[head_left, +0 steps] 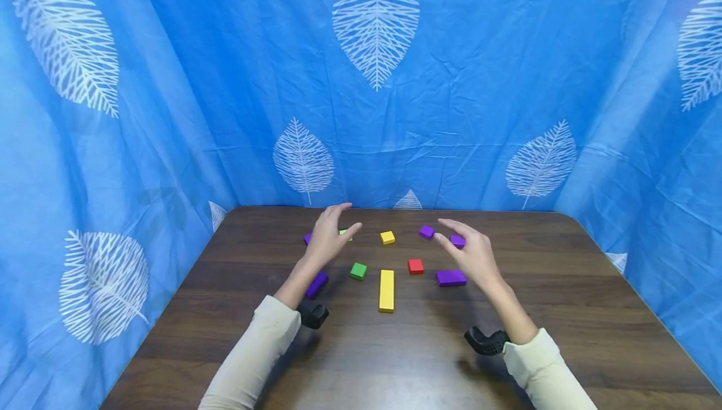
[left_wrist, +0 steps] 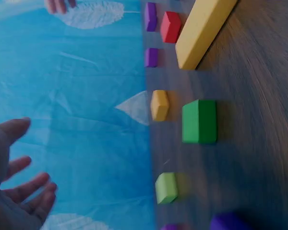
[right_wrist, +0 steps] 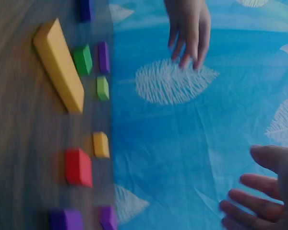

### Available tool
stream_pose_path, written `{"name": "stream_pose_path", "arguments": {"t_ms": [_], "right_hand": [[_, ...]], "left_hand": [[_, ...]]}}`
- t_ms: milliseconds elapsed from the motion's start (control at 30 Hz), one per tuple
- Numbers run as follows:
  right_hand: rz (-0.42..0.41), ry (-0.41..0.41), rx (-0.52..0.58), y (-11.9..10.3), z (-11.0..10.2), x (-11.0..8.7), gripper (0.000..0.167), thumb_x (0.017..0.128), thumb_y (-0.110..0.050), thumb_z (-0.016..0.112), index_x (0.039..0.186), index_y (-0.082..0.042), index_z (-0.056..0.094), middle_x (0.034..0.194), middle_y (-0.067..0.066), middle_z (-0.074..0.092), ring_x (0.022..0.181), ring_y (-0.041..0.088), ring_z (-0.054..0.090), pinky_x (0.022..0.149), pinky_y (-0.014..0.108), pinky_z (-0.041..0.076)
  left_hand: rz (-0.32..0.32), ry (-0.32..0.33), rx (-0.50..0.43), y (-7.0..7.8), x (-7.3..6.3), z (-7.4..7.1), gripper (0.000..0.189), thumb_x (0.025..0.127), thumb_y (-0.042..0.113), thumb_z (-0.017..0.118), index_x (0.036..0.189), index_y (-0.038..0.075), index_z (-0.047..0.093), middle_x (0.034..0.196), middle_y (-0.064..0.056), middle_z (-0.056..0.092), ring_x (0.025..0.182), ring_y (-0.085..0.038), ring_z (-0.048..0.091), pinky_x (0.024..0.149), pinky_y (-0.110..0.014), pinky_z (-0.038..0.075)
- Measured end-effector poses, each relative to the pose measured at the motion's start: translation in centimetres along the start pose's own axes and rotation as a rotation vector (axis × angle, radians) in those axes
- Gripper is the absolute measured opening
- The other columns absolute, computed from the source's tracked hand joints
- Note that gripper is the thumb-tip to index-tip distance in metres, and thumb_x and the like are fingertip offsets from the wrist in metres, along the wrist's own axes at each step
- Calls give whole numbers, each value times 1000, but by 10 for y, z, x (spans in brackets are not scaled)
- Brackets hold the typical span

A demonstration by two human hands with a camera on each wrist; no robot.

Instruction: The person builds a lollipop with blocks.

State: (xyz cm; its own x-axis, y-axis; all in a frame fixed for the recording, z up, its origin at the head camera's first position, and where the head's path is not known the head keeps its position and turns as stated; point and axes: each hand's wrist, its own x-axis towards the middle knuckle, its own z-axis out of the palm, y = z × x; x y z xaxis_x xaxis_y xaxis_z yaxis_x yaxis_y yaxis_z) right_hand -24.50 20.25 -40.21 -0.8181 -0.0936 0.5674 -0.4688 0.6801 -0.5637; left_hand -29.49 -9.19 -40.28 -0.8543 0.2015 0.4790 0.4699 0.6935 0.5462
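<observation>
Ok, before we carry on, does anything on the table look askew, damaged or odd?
Nothing visible looks damaged or spilled. Most askew is the purple block just below the left hand in the head view: it slants, while the long yellow block points almost straight toward the person. That may be harmless.

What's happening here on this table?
A person's left hand and right hand hover over a dark wood-grain table, holding nothing. A long yellow rectangular block lies pointing toward the person, a green square block to its left and a red square block to its right. Purple blocks lie farther out on both sides.
</observation>
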Motion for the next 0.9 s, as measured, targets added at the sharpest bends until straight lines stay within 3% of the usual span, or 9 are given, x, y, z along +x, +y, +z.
{"name": "stream_pose_path", "arguments": {"t_ms": [167, 333, 433, 633, 900], "right_hand": [[20, 58, 194, -9, 26, -4, 27, 84, -16, 69, 108, -5, 68, 98, 10, 69, 85, 24, 65, 73, 37, 54], [56, 11, 282, -12, 58, -14, 29, 83, -15, 70, 109, -5, 68, 98, 10, 69, 86, 21, 66, 73, 32, 54], [87, -35, 291, -11, 75, -23, 31, 82, -16, 71, 111, -5, 67, 99, 14, 68, 84, 23, 66, 70, 32, 55], [114, -92, 242, -4, 95, -39, 32, 81, -14, 72, 111, -5, 67, 95, 15, 69, 80, 25, 67, 69, 36, 55], [139, -166, 219, 0, 106, -50, 35, 80, -21, 73, 112, -8, 68, 91, 7, 70, 77, 16, 67, 68, 30, 55]], "left_hand": [[14, 67, -194, -11, 23, 35, 41, 85, 23, 68, 118, 1, 59, 109, -17, 61, 103, -29, 56, 87, -43, 46], [-70, 81, -269, -19, 38, 66, 35, 83, 22, 70, 112, 3, 64, 99, -13, 65, 92, -25, 61, 79, -35, 51], [-109, 28, -262, -21, 40, 80, 36, 83, 21, 69, 113, 1, 64, 98, -13, 64, 90, -25, 62, 79, -34, 51], [-145, -151, -208, -26, 36, 98, 41, 85, 23, 68, 118, -1, 60, 107, -14, 63, 96, -26, 61, 82, -36, 50], [-149, -274, -108, -34, 30, 113, 39, 84, 22, 69, 117, 2, 63, 115, -13, 61, 108, -26, 55, 93, -38, 44]]}}
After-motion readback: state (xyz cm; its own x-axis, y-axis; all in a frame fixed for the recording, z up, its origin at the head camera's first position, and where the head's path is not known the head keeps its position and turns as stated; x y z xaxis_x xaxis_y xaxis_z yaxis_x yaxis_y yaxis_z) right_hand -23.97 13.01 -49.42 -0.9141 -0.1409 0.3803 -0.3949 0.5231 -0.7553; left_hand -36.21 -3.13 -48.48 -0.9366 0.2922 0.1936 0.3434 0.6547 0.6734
